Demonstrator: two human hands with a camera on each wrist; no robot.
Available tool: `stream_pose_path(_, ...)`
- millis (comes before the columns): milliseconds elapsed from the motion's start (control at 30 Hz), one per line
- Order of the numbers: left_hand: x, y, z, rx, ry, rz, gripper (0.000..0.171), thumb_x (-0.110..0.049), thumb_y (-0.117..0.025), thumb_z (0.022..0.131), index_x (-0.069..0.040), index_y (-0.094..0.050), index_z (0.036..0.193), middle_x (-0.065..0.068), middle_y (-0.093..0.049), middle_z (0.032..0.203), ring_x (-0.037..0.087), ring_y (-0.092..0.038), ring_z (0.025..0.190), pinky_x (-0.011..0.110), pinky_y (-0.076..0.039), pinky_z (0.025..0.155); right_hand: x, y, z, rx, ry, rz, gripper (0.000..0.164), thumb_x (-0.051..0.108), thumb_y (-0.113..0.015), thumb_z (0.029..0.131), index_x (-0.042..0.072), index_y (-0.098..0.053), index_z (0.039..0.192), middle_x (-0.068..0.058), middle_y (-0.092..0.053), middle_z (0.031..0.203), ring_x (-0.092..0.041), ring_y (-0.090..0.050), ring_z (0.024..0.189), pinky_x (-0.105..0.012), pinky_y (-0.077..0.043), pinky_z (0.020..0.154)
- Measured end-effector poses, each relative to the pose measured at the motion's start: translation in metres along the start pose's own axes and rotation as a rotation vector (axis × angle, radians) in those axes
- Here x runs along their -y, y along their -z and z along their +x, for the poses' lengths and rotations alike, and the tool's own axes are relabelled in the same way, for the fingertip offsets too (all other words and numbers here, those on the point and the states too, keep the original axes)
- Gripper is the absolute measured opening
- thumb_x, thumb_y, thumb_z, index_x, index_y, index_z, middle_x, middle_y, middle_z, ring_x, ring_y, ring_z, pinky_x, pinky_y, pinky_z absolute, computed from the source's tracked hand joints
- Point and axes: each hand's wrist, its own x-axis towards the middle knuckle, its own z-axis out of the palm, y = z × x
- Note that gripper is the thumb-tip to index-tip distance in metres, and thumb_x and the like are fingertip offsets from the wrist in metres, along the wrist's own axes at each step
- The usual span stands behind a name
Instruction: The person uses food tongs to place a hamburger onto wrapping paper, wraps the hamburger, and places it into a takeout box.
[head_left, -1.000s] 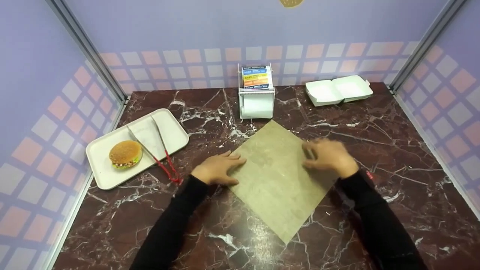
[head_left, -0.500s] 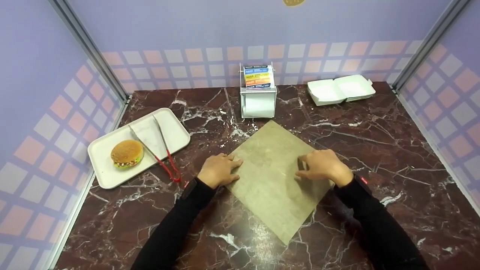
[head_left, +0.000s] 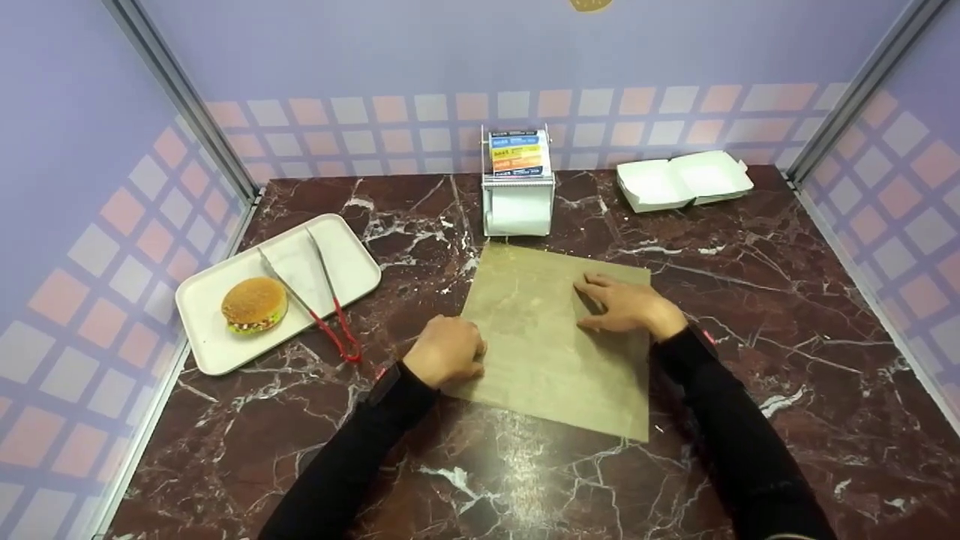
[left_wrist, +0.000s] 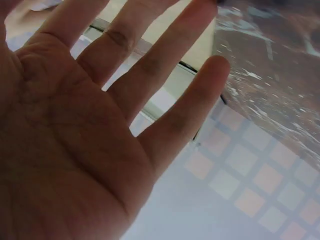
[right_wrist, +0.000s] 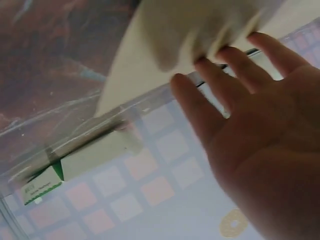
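A square sheet of brown wrapping paper (head_left: 525,330) lies flat on the dark marble-patterned table, its sides slightly askew to the table's edges. At its left edge my left hand (head_left: 446,351) rests near the lower corner. Long, spread fingers of that hand (left_wrist: 75,125) fill the left wrist view. Over the paper's upper right part, my right hand (head_left: 622,304) touches the sheet with its fingertips. In the right wrist view the same hand (right_wrist: 260,115) has its fingers extended against the paper (right_wrist: 145,65). Neither hand grips anything that I can see.
On the left, a white tray (head_left: 206,352) holds a hamburger (head_left: 253,304) and red-handled tongs (head_left: 330,292) that overhang its edge. Behind the paper stands a label dispenser (head_left: 517,184) with coloured strips. An opened white food box (head_left: 682,181) sits at the back right. Patterned walls enclose the table.
The paper has turned counterclockwise from a diamond position to nearly square with the table. My right hand has moved up and slightly left with it; my left hand has shifted slightly down and right.
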Motion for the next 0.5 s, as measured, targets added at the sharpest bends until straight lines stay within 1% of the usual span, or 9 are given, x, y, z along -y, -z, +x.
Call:
stream_pose_path(67,-0.003,0.000,0.000,-0.005,-0.036,-0.030,0.018,-0.032,-0.083,0.082,-0.017,-0.078,0.075,0.003,-0.074,0.099,0.032,-0.070,0.098,0.050,-0.058,0.084,-0.003,0.001,0.005,-0.007,0.030,0.018,0.081,0.047,-0.063,0.099,0.011,-0.029,0.164,-0.019,-0.019,0.171,-0.046,-0.025,0.155,-0.064,-0.022,0.125)
stream_pose_path(100,-0.004,0.000,0.000,0.004,-0.055,-0.039,0.018,-0.033,-0.083,0.083,-0.017,-0.079,0.076,0.001,-0.073,0.102,0.031,-0.070,0.101,0.049,-0.059,0.086,-0.005,0.001,0.007,-0.010,0.044,0.027,0.081,0.046,-0.063,0.100,0.011,-0.029,0.163,-0.018,-0.019,0.172,-0.046,-0.024,0.155,-0.064,-0.021,0.126)
stream_pose_path(167,-0.005,0.000,0.000,0.028,-0.091,-0.065,0.017,-0.034,-0.082,0.086,-0.019,-0.080,0.078,0.001,-0.072,0.103,0.029,-0.070,0.102,0.048,-0.060,0.087,-0.007,0.001,0.012,-0.010,0.062,0.046,0.080,0.044,-0.063,0.100,0.011,-0.028,0.164,-0.017,-0.017,0.172,-0.044,-0.020,0.157,-0.062,-0.019,0.127)
stream_pose_path(267,-0.003,0.000,0.001,0.067,-0.131,-0.106,0.018,-0.034,-0.078,0.090,-0.019,-0.081,0.081,0.002,-0.076,0.103,0.030,-0.072,0.101,0.049,-0.061,0.086,-0.008,0.001,0.016,-0.011,0.070,0.062,0.079,0.043,-0.063,0.100,0.011,-0.028,0.164,-0.016,-0.016,0.173,-0.041,-0.018,0.158,-0.061,-0.018,0.128)
stream_pose_path(333,-0.002,0.001,0.002,0.080,-0.150,-0.127,0.018,-0.033,-0.076,0.092,-0.018,-0.081,0.083,0.006,-0.078,0.099,0.033,-0.073,0.099,0.051,-0.061,0.084,-0.008,0.001,0.017,-0.014,0.071,0.064,0.079,0.042,-0.063,0.100,0.011,-0.028,0.164,-0.016,-0.016,0.173,-0.041,-0.017,0.158,-0.060,-0.019,0.128)
stream_pose_path(500,0.001,0.002,0.002,0.098,-0.167,-0.132,0.019,-0.035,-0.074,0.093,-0.018,-0.081,0.090,0.007,-0.079,0.103,0.036,-0.073,0.099,0.052,-0.061,0.085,-0.011,-0.001,0.017,-0.036,0.087,0.064,0.079,0.039,-0.064,0.100,0.010,-0.028,0.164,-0.017,-0.017,0.173,-0.041,-0.018,0.158,-0.059,-0.019,0.128)
